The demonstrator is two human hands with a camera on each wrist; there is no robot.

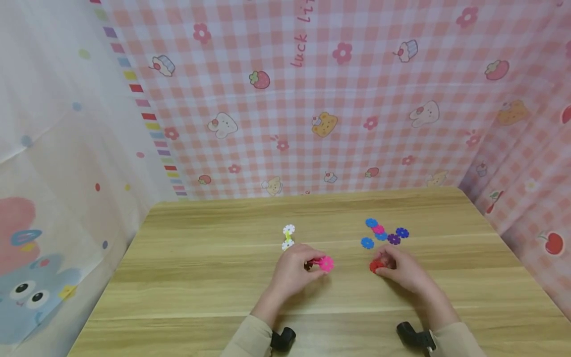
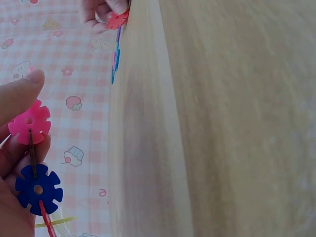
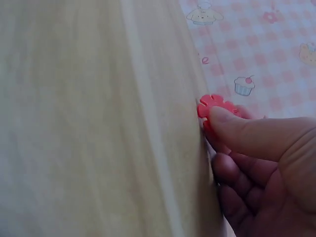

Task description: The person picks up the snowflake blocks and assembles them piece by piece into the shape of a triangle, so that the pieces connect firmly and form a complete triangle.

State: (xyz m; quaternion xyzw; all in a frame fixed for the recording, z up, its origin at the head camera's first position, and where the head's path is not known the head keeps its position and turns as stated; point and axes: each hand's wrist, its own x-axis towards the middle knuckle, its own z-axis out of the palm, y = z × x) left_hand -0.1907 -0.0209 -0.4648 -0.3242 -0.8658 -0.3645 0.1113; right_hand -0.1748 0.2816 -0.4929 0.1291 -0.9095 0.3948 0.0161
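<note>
Joined plastic snowflake discs are in my left hand (image 1: 292,270). In the left wrist view, the pink disc (image 2: 29,122) is pinched by thumb and fingers, with a dark brown disc (image 2: 32,155) slotted edge-on into it. Below that come a blue disc (image 2: 38,189) and a red disc (image 2: 46,219), also edge-on. My right hand (image 1: 403,270) pinches another red disc (image 3: 211,102) between thumb and fingers, low over the table. The two hands are apart, and the fingers partly cover what each one holds.
Behind the left hand lie two white discs (image 1: 289,229) with a yellow one (image 1: 288,237) between them. Beyond the right hand are several loose blue discs (image 1: 368,243), a pink disc (image 1: 378,229) and a purple one (image 1: 394,239). A checked curtain (image 1: 285,109) hangs behind the wooden table (image 1: 187,277).
</note>
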